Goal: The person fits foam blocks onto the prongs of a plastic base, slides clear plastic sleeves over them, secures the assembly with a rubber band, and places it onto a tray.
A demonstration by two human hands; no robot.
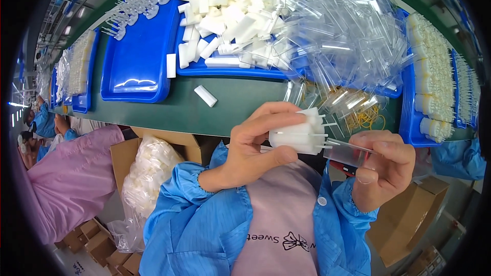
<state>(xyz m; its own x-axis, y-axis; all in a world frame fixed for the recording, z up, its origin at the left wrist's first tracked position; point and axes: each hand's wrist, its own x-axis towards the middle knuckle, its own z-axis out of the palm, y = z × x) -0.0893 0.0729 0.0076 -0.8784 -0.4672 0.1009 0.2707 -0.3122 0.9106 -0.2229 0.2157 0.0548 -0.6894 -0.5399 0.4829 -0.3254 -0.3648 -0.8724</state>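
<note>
Blocks (294,139), white and bunched together, sit in front of the person's chest at the near edge of the green desk (169,110). The left hand (255,143) pinches this bunch between thumb and fingers. Thin clear prongs (319,135) stick out of it toward three o'clock. The right hand (383,163) pinches a clear plastic piece (340,155) between thumb and fingers, its end right by the prong tips; whether they touch, I cannot tell.

Reading the clock from the bunch, a loose white block (205,96) lies on the desk near ten o'clock. Farther that way is a blue tray (135,56), with clear pronged parts (146,0) along its far edge. At eleven is a heap of white blocks (225,10), and at one a heap of clear plastic parts (342,30). Yellow rubber bands (376,120) lie between two and three. Farther off, at two, rows of white bunches (432,71) fill another blue tray (413,132). Below the desk, a cardboard box (125,158) with a bag of white pieces (153,166) stands toward nine, and another cardboard box (406,214) at four.
</note>
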